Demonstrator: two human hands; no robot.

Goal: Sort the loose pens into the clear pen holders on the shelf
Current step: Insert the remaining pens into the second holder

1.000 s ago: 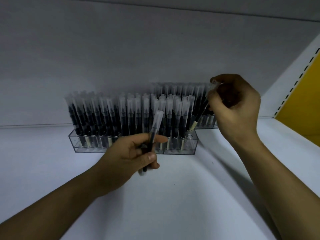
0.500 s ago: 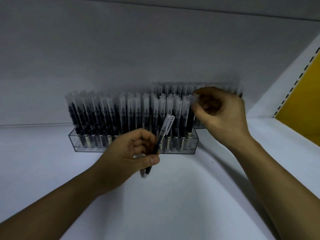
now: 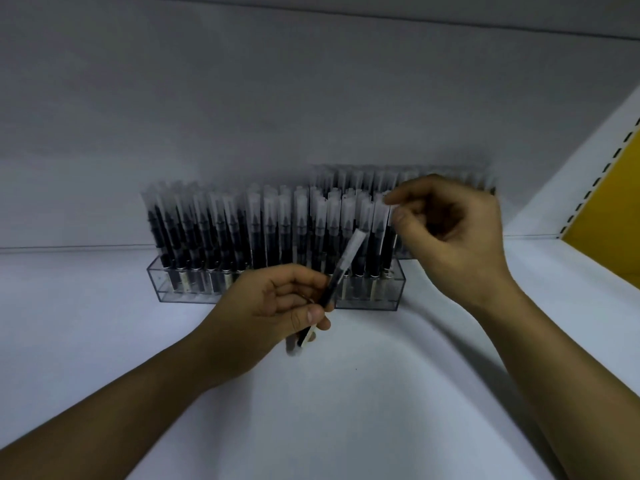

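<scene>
While left hand (image 3: 277,306) grips 1 pen (image 3: 346,261), holder (image 3: 367,301) seems packed edge-to-edge.

text: none legible | labels: none legible | numbers: none

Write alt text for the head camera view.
A person's left hand holds a capped black pen tilted in front of a clear holder packed with upright pens, on a white shelf. The right hand has its fingertips at the caps at the holder's right end; whether it grips one is unclear.
</scene>
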